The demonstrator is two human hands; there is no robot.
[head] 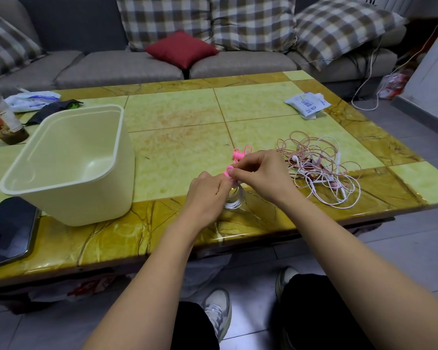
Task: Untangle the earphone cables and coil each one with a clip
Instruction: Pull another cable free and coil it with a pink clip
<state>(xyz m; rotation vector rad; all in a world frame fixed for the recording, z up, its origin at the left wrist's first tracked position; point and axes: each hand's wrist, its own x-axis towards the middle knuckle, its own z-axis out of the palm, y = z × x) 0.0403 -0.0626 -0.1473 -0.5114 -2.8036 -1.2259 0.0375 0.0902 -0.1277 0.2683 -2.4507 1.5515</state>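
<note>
**One coil at the clip, the heap not yet sorted**

The person holds one white cable coil [234,198] just over the near edge of the table [177,109]. The left hand [208,195] has its fingers curled around the top of the loops. The right hand [261,175] pinches a pink clip [229,171] between thumb and fingertips, right against the left hand. I judge that this first coil is wound and the clip is being closed on it.

The spare pink clips [239,154] lie just behind the hands. At the right, the tangle of pink and white earphone cables [319,170] lies in one loose heap, so most of the work is left. The cream bin [74,205] at the left shows no coil inside.

The table has glossy yellow-green tiles with a brown marbled border. On it are also a dark phone [10,231] and a wipes packet [307,104]. Behind stands a grey sofa [127,64] with checked pillows and a red cushion [181,48].
</note>
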